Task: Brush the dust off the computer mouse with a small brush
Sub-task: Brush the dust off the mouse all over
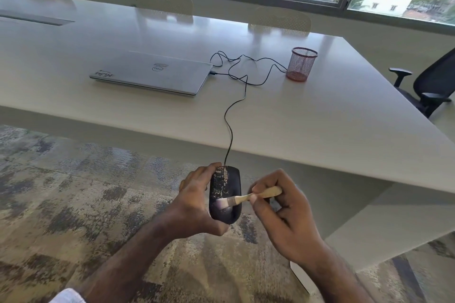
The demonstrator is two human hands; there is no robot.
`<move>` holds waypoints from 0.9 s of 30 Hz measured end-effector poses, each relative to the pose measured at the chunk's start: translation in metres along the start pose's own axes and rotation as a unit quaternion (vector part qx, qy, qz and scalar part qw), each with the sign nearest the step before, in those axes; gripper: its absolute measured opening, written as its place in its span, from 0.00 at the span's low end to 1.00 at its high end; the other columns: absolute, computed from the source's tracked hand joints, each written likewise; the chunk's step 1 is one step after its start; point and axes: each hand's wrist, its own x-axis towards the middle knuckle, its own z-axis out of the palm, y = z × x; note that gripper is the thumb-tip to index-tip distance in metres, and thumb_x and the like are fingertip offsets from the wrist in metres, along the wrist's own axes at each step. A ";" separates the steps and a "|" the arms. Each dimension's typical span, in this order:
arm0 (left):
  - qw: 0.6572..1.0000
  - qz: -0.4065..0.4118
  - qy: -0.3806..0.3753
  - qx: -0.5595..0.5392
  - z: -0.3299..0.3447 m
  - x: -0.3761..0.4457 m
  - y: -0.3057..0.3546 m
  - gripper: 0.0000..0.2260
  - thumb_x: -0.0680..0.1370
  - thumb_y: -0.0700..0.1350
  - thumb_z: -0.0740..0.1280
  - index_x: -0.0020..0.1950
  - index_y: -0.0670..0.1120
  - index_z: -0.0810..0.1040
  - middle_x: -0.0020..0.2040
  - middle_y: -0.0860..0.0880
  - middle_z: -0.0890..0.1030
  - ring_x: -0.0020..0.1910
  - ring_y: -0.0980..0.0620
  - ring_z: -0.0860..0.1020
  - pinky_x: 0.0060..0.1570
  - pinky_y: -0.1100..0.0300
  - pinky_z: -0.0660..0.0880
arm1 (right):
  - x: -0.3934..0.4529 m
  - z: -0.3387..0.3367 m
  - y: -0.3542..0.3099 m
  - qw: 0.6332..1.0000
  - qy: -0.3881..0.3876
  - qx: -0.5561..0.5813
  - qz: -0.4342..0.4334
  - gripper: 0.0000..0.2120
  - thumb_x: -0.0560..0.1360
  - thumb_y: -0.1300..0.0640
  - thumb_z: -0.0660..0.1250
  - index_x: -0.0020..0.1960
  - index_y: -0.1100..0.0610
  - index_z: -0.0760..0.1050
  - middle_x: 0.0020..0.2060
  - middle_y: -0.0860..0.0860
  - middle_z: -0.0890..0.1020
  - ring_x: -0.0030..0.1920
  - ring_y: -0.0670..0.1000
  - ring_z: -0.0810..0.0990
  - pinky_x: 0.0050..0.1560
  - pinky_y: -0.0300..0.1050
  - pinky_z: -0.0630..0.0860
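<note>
Brush (248, 198) on mouse (225, 194), off the worktop (320, 118) edge.
Left hand (197, 204) fingers wrap the mouse; right hand (283, 214) fingers pinch the brush, bristles at mouse's 6 o'clock end, dust toward 12.

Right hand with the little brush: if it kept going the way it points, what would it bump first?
The right hand points its brush leftward; bristles already touch the mouse. Beyond, probably the left hand.
</note>
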 end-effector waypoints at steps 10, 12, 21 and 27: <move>1.000 0.006 -0.004 0.004 0.003 0.003 -0.002 0.55 0.54 0.54 0.81 0.79 0.60 0.62 0.67 0.60 0.70 0.69 0.51 0.70 0.70 0.46 0.74 | -0.002 0.002 0.000 1.000 0.011 0.003 0.012 0.06 0.78 0.61 0.68 0.48 0.51 0.74 0.35 0.54 0.77 0.32 0.54 0.71 0.31 0.47 0.68; 1.000 0.004 -0.005 -0.001 0.003 0.003 -0.003 0.56 0.53 0.55 0.80 0.79 0.61 0.61 0.68 0.61 0.70 0.70 0.51 0.70 0.71 0.47 0.74 | -0.001 -0.001 0.002 1.000 0.027 -0.001 0.014 0.08 0.78 0.64 0.67 0.47 0.52 0.74 0.34 0.55 0.76 0.31 0.54 0.69 0.30 0.47 0.66; 1.000 0.009 -0.002 0.001 0.005 0.005 -0.008 0.56 0.54 0.54 0.81 0.80 0.60 0.62 0.68 0.60 0.70 0.69 0.50 0.70 0.70 0.45 0.75 | -0.003 0.003 0.004 0.999 0.024 0.013 0.016 0.03 0.78 0.57 0.68 0.47 0.51 0.74 0.36 0.53 0.78 0.32 0.54 0.72 0.29 0.52 0.69; 1.000 0.009 -0.007 -0.001 0.003 0.005 -0.009 0.55 0.54 0.53 0.81 0.79 0.59 0.62 0.68 0.59 0.70 0.69 0.50 0.70 0.69 0.45 0.75 | -0.001 0.000 0.009 0.999 0.000 -0.005 0.036 0.05 0.78 0.60 0.67 0.47 0.51 0.74 0.33 0.54 0.75 0.30 0.52 0.68 0.29 0.47 0.65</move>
